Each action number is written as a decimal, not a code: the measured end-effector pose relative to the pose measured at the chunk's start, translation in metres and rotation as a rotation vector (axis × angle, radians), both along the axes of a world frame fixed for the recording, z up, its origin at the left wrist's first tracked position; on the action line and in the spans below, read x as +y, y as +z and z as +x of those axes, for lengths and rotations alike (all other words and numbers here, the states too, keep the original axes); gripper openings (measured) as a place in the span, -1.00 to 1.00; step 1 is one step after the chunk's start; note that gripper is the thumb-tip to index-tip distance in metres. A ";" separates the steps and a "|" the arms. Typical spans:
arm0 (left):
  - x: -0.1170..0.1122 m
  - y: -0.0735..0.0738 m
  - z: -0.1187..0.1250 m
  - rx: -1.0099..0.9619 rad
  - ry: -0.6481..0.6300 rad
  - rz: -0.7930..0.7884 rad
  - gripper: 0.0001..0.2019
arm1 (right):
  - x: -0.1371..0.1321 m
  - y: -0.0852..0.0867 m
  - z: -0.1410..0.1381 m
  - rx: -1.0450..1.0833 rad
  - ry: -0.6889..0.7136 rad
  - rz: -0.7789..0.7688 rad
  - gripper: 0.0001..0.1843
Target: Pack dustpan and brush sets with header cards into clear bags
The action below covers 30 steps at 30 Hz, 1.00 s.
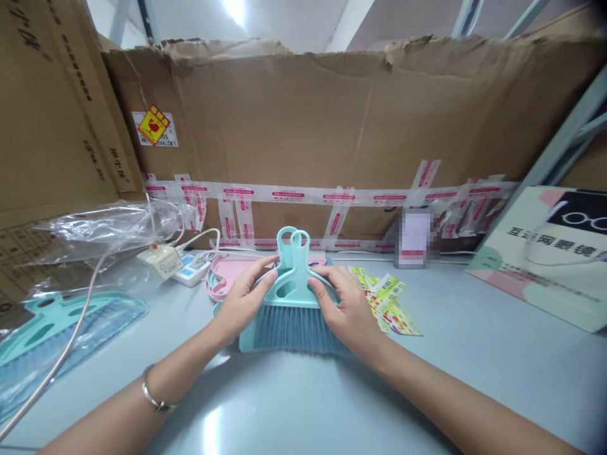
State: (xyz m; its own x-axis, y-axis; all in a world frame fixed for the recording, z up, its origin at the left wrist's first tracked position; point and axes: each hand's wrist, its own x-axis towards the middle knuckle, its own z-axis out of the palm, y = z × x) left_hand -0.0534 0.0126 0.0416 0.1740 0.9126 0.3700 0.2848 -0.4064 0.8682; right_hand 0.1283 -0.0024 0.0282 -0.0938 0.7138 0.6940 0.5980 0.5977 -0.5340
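Note:
A mint-green hand brush [294, 328] with grey-blue bristles stands nested against a matching dustpan [247, 340], bristles pointing down at the tabletop. Their looped handles rise together at the top, slightly offset. My left hand [244, 297] grips the left side of the pair, thumb on the brush's shoulder and fingers behind. On the right side, my right hand [348, 309] holds the pair the same way, thumb in front. Most fingertips are hidden behind the plastic. Pink dustpans [230, 273] lie just behind my left hand.
A bagged mint brush set [71, 328] lies at left by a cable [85, 309] and power strip [192, 268]. Green-yellow packets [391, 306] lie right of my right hand. Cardboard [303, 126] walls the back; a printed box [545, 259] leans at right, near a pixelated upright object [413, 237].

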 end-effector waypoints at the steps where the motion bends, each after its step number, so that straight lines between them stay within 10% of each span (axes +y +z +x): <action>1: 0.000 -0.001 0.000 0.002 0.011 0.013 -0.60 | 0.002 -0.001 0.000 -0.011 -0.027 0.013 -0.83; 19: -0.004 -0.004 0.011 0.096 -0.103 0.020 -0.68 | 0.007 -0.006 0.014 0.031 -0.091 0.037 -0.70; 25: -0.006 -0.002 0.014 0.134 -0.071 0.054 -0.73 | 0.011 0.012 0.026 0.033 0.265 -0.388 -0.60; 30: -0.007 0.002 0.016 0.166 -0.127 0.040 -0.76 | 0.012 0.015 0.021 0.001 0.407 -0.438 -0.65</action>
